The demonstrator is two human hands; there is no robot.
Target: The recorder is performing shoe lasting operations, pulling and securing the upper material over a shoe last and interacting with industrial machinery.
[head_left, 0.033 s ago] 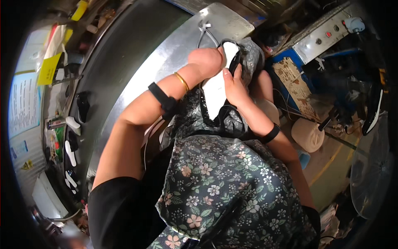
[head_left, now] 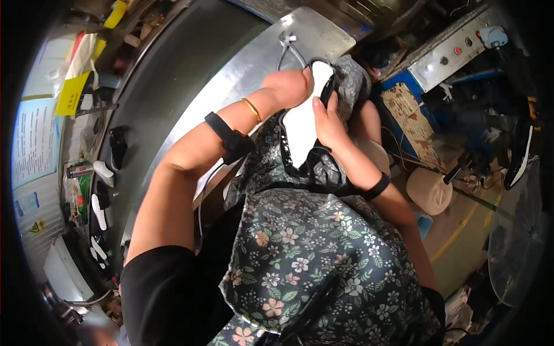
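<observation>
A black shoe point(head_left: 300, 130) with a white underside lies sole up on my lap, its length slanting away from me. My left hand point(head_left: 288, 87) is closed at the far left edge of the shoe, and its fingertips are hidden behind the hand. On the right side my right hand point(head_left: 330, 124) grips the shoe, the thumb on the white underside and the fingers along the dark edge. Beneath it spreads a dark floral apron point(head_left: 311, 248).
Left of my arm runs a dark belt point(head_left: 167, 75) with several black and white shoes point(head_left: 98, 212) along its far side. A metal plate point(head_left: 242, 72) borders it, with a grey cable point(head_left: 281, 57). To the right are a control panel point(head_left: 444, 63) and a beige spool point(head_left: 429, 189).
The view has shifted very slightly. Both hands keep their places on the shoe.
</observation>
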